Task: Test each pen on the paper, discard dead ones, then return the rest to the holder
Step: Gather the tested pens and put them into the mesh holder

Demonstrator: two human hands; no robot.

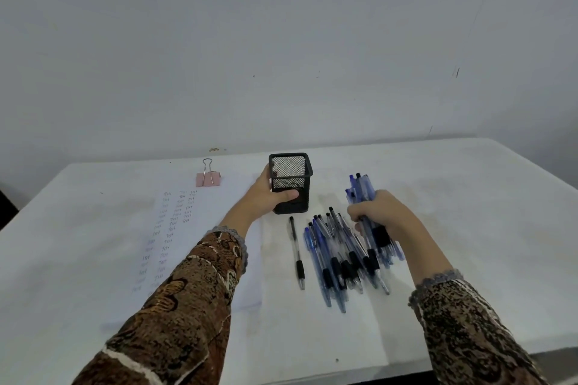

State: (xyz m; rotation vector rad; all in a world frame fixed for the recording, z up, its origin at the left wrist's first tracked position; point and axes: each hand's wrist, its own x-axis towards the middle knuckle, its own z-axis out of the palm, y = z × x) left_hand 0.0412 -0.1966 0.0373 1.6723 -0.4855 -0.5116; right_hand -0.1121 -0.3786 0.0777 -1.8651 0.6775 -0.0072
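Observation:
A black mesh pen holder stands upright at the middle of the table, and it looks empty. My left hand grips its lower left side. My right hand is closed around a bundle of blue pens just right of the holder, their tops sticking up past my fingers. A pile of blue and clear pens lies on the table under that hand. One black pen lies alone left of the pile. The white paper with rows of handwritten test marks lies to the left.
A pink binder clip sits at the top edge of the paper. The white table stands against a grey wall; its front edge runs along the lower right.

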